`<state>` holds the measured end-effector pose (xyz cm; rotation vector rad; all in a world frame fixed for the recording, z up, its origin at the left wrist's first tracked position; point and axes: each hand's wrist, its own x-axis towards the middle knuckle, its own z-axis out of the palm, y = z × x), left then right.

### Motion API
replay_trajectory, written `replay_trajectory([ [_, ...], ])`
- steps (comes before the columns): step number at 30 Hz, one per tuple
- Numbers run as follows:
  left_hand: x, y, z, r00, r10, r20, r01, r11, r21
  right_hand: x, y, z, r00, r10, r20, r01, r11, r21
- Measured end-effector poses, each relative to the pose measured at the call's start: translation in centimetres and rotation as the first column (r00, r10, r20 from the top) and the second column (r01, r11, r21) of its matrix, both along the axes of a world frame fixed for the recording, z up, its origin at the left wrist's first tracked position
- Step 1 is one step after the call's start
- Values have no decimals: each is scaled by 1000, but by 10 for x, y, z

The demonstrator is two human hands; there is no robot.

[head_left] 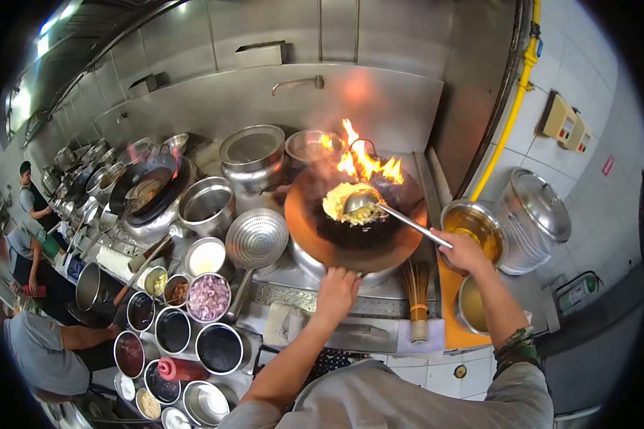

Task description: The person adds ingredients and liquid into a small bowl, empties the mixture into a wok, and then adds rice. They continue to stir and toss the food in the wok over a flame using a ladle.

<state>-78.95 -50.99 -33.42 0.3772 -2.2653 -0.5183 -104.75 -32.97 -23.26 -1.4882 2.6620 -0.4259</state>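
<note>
A large wok (315, 242) sits on the burner in front of me, with flames (368, 163) rising at its far side. Yellowish food (338, 199) lies in the wok under the bowl of a ladle (416, 225). My right hand (462, 252) is closed around the ladle's handle end, over the wok's right side. At the near rim, my left hand (338, 289) grips the wok's edge; its fingertips are partly hidden. A bamboo brush (417, 293) stands right of my left hand. The perforated strainer (257, 239) rests to the left of the wok.
Bowls of chopped red onion (208, 297), dark sauce (219, 349) and other ingredients crowd the left. A metal pot (207, 205) and a lidded pot (252, 149) stand behind them. Right of the wok are a steel bowl (472, 222) and a lidded container (537, 214). Co-workers (50, 350) stand far left.
</note>
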Motion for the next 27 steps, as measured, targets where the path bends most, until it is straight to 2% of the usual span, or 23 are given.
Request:
replay_trajectory([
  [1,14,8,-9,1000,-30,4,30,1000,7,11,3,9,996,-81,-40,83,994,64],
  [2,19,7,-10,998,-57,9,57,998,9,12,12,16,995,-84,-54,87,995,49],
  [4,18,-5,13,998,-53,-25,52,998,-33,2,30,18,997,72,36,-71,997,-33],
  [5,24,1,18,998,-46,-31,45,999,-25,-6,38,10,982,141,122,-124,983,-137],
  [6,17,-5,34,1000,-13,11,13,1000,16,-11,42,16,967,116,226,-106,993,-54],
  [8,-3,-24,38,999,1,33,-1,1000,18,-16,42,44,892,-45,450,-38,984,173],
  [10,-4,-17,43,1000,-12,-16,12,1000,15,-22,49,58,830,27,558,-152,972,180],
  [12,-7,-16,45,999,-42,-12,43,998,38,-21,37,52,821,44,570,-146,980,135],
  [14,-14,-10,41,1000,5,4,-5,1000,-1,-12,26,48,740,-145,657,-25,970,242],
  [15,-21,-13,30,1000,3,-2,-3,1000,6,-16,16,30,797,-62,600,-48,985,166],
  [16,-21,-15,20,1000,-4,-2,4,1000,6,-13,9,17,797,-67,600,-42,985,166],
  [18,-13,-13,4,1000,20,14,-20,999,-28,5,-6,7,977,30,212,-35,999,19],
  [19,-1,-6,-1,999,17,33,-17,1000,-3,12,-4,10,979,30,201,-33,999,12],
  [21,26,12,-1,998,-60,-11,60,998,24,31,4,21,992,-78,-94,86,993,76],
  [22,28,6,8,998,-58,-12,59,998,7,30,4,29,992,-78,-95,84,995,58],
  [24,38,14,28,998,-49,-45,49,999,9,23,25,32,978,-28,204,29,1000,-3],
  [25,30,7,41,1000,-10,1,10,1000,24,10,30,28,958,60,280,-52,998,-35],
  [26,17,-2,53,1000,-16,-27,17,1000,18,3,28,34,885,-67,460,23,995,99],
  [27,7,-6,61,998,-26,-62,26,1000,-1,4,26,41,884,-42,466,-11,994,110],
])
